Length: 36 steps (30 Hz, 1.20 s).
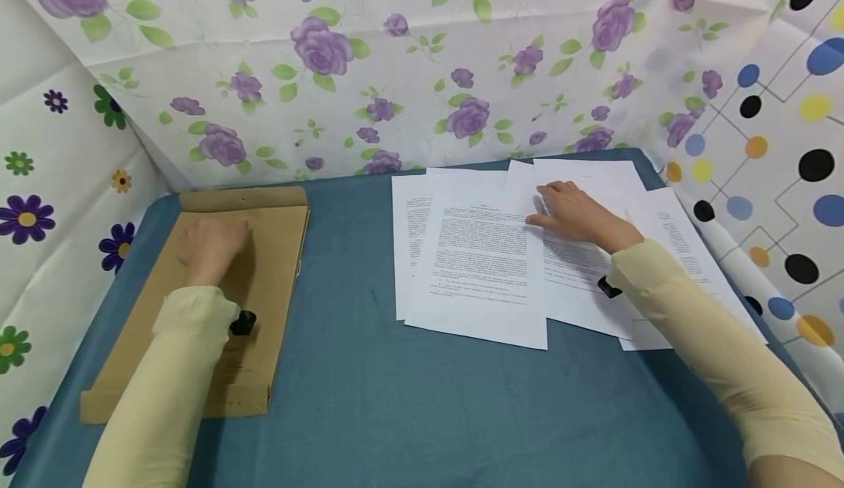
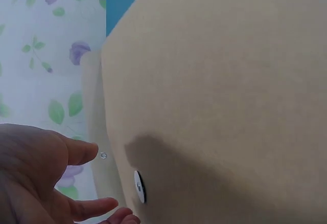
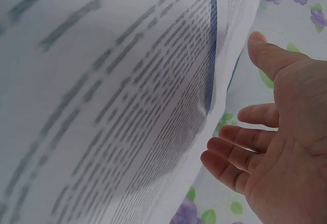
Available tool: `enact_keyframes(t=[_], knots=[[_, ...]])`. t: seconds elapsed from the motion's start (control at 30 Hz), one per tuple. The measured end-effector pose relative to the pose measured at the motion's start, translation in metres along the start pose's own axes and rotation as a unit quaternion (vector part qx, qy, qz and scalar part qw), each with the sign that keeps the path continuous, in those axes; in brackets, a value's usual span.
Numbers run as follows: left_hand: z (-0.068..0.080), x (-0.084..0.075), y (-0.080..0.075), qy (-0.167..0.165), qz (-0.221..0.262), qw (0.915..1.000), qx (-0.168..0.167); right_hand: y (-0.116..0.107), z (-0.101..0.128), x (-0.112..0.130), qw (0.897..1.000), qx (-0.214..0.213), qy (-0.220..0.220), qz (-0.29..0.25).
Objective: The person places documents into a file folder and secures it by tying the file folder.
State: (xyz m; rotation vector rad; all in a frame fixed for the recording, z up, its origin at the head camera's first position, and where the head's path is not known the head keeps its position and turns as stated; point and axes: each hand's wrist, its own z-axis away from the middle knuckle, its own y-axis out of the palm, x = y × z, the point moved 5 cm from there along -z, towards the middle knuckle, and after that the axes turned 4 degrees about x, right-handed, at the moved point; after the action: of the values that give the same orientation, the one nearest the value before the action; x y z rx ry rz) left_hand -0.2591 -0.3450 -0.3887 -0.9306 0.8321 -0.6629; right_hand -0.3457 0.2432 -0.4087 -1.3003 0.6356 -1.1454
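A brown cardboard document folder (image 1: 264, 253) lies on the left part of the table. My left hand (image 1: 214, 246) is over its upper part. In the left wrist view the thumb and fingers (image 2: 82, 152) are apart with nothing between them, near a round white button (image 2: 140, 187) on the folder. Several printed paper sheets (image 1: 484, 268) overlap on the right. My right hand (image 1: 576, 213) is over the upper sheets, thumb spread from the fingers; the right wrist view shows it holding nothing. Whether its fingertips touch the paper, I cannot tell.
Blue-green cloth (image 1: 349, 385) covers the table and stretches between folder and sheets. A flowered curtain (image 1: 395, 70) stands behind, with a dotted sheet (image 1: 778, 180) at the right and another flowered one (image 1: 59, 202) at the left.
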Motion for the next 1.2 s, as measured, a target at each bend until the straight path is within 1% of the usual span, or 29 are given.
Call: enact_keyframes(t=[0.1,0.23,0.37,0.53,0.67,0.77,0.83,0.97,1.1,1.2], knots=[[-0.005,-0.002,0.001,-0.014,0.012,0.9997,0.013,0.001,-0.007,0.003,1.000,0.004,-0.004,0.001],[-0.010,-0.006,0.000,-0.017,0.026,0.9995,0.008,0.001,-0.014,0.009,1.000,0.006,-0.008,0.000],[-0.017,-0.012,0.001,-0.016,0.017,0.9997,0.007,0.002,-0.019,0.012,1.000,0.005,-0.010,0.001],[-0.025,-0.016,0.001,-0.024,-0.006,0.9997,0.002,0.002,-0.024,0.016,1.000,0.001,-0.017,0.010],[-0.033,-0.017,0.001,-0.040,-0.005,0.9992,-0.001,0.001,-0.026,0.020,1.000,0.000,-0.024,0.017],[-0.038,-0.016,0.002,-0.056,-0.006,0.9984,0.005,0.001,-0.028,0.023,0.999,0.007,-0.030,0.022],[-0.041,-0.015,0.003,-0.069,-0.018,0.9974,0.012,0.001,-0.028,0.025,0.999,0.012,-0.032,0.024],[-0.044,-0.016,0.006,-0.089,-0.030,0.9954,0.017,0.001,-0.029,0.027,0.999,0.017,-0.030,0.023],[-0.042,-0.022,0.010,-0.098,-0.035,0.9946,0.000,0.003,-0.031,0.026,0.999,0.022,-0.024,0.018],[-0.039,-0.028,0.012,-0.104,-0.044,0.9936,-0.001,0.005,-0.032,0.026,0.999,0.028,-0.021,0.016]])
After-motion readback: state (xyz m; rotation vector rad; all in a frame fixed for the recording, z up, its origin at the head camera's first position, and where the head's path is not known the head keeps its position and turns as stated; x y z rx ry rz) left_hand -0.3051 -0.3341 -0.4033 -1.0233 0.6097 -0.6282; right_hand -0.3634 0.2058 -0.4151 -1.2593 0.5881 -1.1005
